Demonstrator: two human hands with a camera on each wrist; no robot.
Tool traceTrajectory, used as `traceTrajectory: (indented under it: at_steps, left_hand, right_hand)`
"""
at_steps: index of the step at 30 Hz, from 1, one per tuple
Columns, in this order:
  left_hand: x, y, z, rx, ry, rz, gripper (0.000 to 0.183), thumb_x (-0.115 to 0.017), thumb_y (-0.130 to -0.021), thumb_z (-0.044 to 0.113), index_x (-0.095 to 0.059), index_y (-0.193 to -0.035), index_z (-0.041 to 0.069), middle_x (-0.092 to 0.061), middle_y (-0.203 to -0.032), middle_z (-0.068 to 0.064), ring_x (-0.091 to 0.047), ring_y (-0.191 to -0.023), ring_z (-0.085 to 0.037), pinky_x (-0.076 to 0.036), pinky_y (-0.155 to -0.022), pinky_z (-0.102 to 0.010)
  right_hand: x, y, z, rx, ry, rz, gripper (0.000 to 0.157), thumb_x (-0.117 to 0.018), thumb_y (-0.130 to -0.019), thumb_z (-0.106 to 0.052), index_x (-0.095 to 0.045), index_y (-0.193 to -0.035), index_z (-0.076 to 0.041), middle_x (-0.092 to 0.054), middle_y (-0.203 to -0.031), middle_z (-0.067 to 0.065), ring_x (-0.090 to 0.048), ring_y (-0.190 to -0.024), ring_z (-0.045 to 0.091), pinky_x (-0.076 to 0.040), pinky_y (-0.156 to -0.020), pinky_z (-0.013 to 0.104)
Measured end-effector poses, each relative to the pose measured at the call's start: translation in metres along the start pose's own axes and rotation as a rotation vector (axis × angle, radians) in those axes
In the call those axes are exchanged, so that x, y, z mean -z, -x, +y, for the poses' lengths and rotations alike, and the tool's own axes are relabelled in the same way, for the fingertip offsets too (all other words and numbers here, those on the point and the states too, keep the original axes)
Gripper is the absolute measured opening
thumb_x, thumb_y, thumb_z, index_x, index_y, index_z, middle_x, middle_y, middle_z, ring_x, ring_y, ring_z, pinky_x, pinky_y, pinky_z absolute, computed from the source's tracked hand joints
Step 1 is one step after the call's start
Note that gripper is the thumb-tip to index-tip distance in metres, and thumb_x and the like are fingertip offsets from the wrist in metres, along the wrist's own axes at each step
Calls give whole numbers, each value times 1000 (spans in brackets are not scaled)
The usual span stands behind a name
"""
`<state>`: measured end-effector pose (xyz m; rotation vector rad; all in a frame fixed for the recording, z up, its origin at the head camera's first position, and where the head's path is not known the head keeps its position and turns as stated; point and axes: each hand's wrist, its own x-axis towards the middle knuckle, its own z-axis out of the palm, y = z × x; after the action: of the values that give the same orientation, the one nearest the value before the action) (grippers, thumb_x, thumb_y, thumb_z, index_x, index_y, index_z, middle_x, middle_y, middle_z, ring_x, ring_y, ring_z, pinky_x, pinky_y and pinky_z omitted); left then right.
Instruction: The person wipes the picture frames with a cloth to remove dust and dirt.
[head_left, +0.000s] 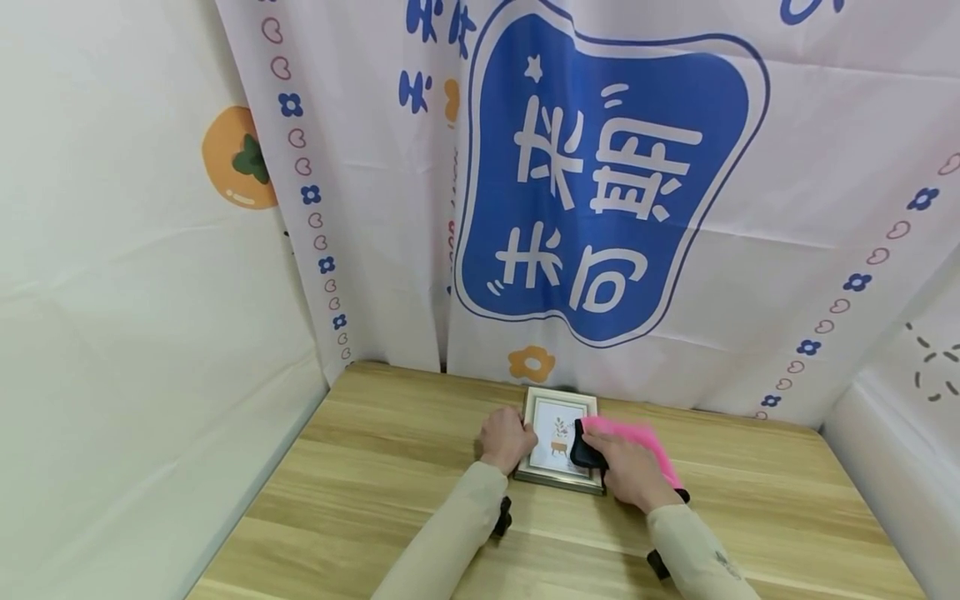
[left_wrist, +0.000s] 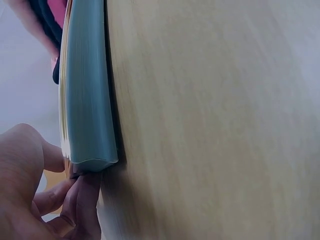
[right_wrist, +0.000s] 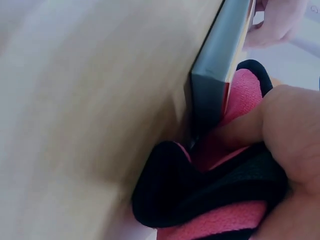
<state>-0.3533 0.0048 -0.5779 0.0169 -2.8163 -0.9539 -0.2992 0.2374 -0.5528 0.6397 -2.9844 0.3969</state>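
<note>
A silver-edged picture frame [head_left: 551, 454] lies flat on the table, showing a drawing of a potted plant. My left hand [head_left: 507, 437] grips its left edge; in the left wrist view the thumb and curled fingers meet at the corner of the frame's grey side [left_wrist: 90, 90]. On the right, my right hand [head_left: 637, 475] holds a pink cloth [head_left: 633, 433] with black edging, part of it folded over the picture's right side. Seen from the right wrist, the bunched cloth [right_wrist: 215, 222] touches the frame's corner, and the fingertips are partly hidden in it.
The wood-grain table [head_left: 375, 492] stretches out on both sides of the frame. Behind it hangs a white printed curtain [head_left: 390, 250] with a blue panel, close to the frame's far edge. White fabric walls [head_left: 150, 375] stand at left and right.
</note>
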Motion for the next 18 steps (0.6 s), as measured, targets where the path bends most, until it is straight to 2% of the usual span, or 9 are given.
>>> traceTrajectory:
  at_steps: [4,18]
  left_hand:
    - [-1,1,0,9,0,-5,42,-72,-97,20,-53,-60,17,-54,-60,0,-46,-53,-15,-36,-48,-30]
    - [-3,-1,1,20,-23,1,38,-73,-97,20,-56,-62,16,-56,-63,0,-49,-54,-17,-38,-47,-33]
  right_hand:
    - [-1,8,-4,8,-6,10,65,-70,-83,8,-64,-146,-5,-62,-152,14,-63,-133,40,-54,-103,59]
    - [-5,22,-9,-4,-22,-16,70,-61,-81,15,-61,-148,-4,-59,-155,15,-58,-140,40,-51,-108,59]
